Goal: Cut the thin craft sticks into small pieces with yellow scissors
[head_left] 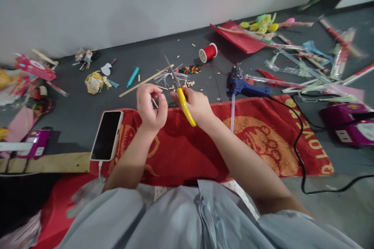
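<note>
My right hand is closed around a pair of scissors with yellow handles; the blades point up and away, over the table. To its left, my left hand is raised with its fingers curled and the thumb near the index finger. Whatever lies between those fingertips, if anything, is too small to make out. Just beyond the hands are a thin wooden stick, a bundle of white strips and small pale cut pieces. A red towel lies beneath both hands.
A blue glue gun rests at right, its black cord trailing over the towel. Behind are a red thread spool and red paper. A phone and turquoise marker lie left; craft scraps and purple boxes flank both sides.
</note>
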A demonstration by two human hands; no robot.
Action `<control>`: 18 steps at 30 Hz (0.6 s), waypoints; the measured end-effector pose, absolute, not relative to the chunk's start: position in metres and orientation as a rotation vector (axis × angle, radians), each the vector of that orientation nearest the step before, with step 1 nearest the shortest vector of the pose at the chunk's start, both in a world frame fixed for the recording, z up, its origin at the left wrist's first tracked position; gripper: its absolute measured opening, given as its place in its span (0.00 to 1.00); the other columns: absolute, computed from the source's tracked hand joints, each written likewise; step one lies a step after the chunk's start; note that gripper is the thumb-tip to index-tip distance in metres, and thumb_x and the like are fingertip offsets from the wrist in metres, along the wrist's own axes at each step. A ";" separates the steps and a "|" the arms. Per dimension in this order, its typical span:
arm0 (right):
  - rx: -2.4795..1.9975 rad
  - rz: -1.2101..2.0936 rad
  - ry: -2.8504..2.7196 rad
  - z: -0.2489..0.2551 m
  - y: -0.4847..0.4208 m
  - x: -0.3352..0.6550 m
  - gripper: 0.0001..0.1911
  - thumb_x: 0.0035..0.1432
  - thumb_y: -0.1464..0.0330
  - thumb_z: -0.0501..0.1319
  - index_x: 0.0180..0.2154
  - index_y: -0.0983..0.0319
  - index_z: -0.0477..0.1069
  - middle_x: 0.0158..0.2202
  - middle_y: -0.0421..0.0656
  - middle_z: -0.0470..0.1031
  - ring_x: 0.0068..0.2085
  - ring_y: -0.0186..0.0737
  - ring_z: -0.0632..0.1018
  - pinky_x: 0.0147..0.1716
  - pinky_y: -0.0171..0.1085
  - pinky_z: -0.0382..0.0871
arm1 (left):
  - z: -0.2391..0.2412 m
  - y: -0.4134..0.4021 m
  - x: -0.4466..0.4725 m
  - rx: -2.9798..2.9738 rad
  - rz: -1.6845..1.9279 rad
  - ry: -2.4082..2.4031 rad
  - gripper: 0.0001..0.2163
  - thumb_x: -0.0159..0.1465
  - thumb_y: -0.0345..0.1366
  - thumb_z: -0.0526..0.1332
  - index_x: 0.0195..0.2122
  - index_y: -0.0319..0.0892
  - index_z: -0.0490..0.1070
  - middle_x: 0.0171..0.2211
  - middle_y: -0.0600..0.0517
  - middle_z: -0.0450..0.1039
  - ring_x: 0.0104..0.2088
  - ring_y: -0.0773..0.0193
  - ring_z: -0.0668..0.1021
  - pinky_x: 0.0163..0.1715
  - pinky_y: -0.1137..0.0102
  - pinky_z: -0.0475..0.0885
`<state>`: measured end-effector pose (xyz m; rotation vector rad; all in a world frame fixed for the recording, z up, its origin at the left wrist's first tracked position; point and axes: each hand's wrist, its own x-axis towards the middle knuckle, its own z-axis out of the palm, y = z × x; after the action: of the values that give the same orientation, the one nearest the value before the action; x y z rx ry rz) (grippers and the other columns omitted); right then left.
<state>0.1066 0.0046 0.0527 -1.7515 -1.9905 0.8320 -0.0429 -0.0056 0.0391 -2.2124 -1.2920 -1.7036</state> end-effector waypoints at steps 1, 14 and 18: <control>-1.732 0.871 -1.954 0.052 0.006 0.107 0.29 0.63 0.45 0.44 0.35 0.62 0.70 0.34 0.49 0.78 0.36 0.45 0.78 0.31 0.36 0.58 | 0.034 -0.006 -0.039 -2.268 -1.783 -1.355 0.08 0.67 0.43 0.53 0.40 0.45 0.64 0.34 0.52 0.64 0.34 0.67 0.70 0.35 0.68 0.68; -1.617 0.975 -1.963 0.052 -0.001 0.098 0.23 0.65 0.52 0.46 0.38 0.63 0.70 0.37 0.48 0.79 0.35 0.42 0.77 0.31 0.35 0.58 | 0.004 -0.005 -0.029 -3.183 -1.810 -1.758 0.52 0.43 0.69 0.62 0.64 0.48 0.49 0.66 0.41 0.50 0.69 0.43 0.50 0.69 0.48 0.45; -1.621 0.963 -1.999 0.053 -0.001 0.097 0.22 0.66 0.55 0.47 0.42 0.64 0.70 0.39 0.49 0.79 0.37 0.43 0.78 0.32 0.35 0.59 | 0.006 -0.005 -0.027 -3.149 -1.827 -1.776 0.51 0.45 0.67 0.63 0.65 0.49 0.46 0.66 0.40 0.50 0.68 0.44 0.54 0.67 0.47 0.51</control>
<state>0.0973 -0.0014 0.0528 -1.6206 -1.9988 0.9628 -0.0274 -0.0046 0.0063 -3.1492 -1.7760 -1.8271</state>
